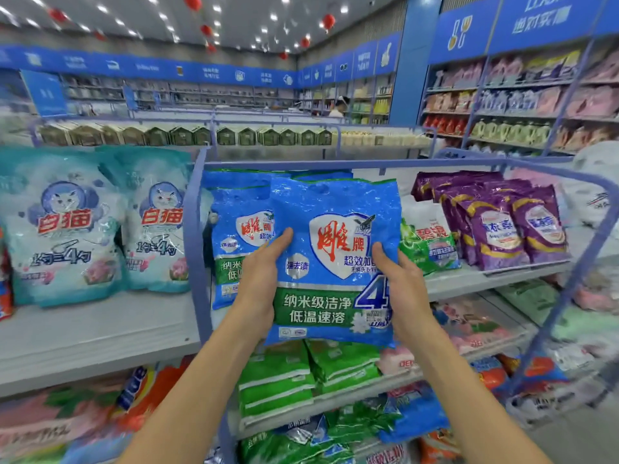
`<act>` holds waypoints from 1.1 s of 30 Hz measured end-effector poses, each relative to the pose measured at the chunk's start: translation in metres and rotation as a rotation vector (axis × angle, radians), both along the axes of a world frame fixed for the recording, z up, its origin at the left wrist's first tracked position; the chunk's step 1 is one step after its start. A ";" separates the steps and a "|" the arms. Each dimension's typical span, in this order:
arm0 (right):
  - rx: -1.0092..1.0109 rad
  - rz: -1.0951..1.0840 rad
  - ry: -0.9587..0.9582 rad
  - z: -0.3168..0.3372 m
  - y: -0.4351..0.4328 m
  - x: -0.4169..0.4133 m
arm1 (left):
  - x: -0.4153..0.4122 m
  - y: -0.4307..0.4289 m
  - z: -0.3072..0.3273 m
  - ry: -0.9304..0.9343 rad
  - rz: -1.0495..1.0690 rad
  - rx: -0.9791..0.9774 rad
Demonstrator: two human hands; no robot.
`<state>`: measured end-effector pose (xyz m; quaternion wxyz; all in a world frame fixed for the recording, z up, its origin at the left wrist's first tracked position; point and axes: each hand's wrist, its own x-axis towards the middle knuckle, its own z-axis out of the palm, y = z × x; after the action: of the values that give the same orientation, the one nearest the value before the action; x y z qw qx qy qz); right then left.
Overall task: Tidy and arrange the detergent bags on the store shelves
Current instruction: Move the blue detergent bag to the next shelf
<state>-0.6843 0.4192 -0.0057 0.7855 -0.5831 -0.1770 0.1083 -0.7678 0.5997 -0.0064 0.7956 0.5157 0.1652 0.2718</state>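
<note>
I hold a blue detergent bag (331, 259) with a white shield, red letters and a green band upright in front of the top shelf. My left hand (261, 279) grips its left edge, and my right hand (402, 286) grips its right edge. Behind it, more matching blue bags (234, 236) stand on the shelf (469, 279). A green and white bag (425, 242) and several purple bags (502, 222) stand to the right.
Two teal cat-logo bags (100, 222) stand on the left shelf section (93, 329), past a blue upright post (194, 249). Green bags (301, 373) and mixed bags fill the lower shelves. Wall shelving (519, 105) rises at right. A person (338, 107) stands far back.
</note>
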 end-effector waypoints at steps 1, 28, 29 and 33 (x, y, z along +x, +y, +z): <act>-0.013 -0.009 -0.004 0.001 0.003 0.016 | 0.013 0.000 0.003 -0.002 0.008 0.007; -0.340 0.267 -0.169 -0.037 0.000 0.205 | 0.142 -0.026 -0.042 0.376 0.329 0.328; -0.407 0.306 -0.253 -0.044 -0.010 0.201 | 0.135 -0.028 -0.049 0.449 0.245 0.407; -0.610 0.195 -0.435 -0.068 -0.010 0.188 | 0.133 -0.037 -0.070 0.551 0.233 0.653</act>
<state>-0.4965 0.4095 -0.0741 0.5061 -0.7798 -0.3535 0.1041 -0.6352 0.5629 -0.0765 0.4813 0.7710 0.3338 0.2500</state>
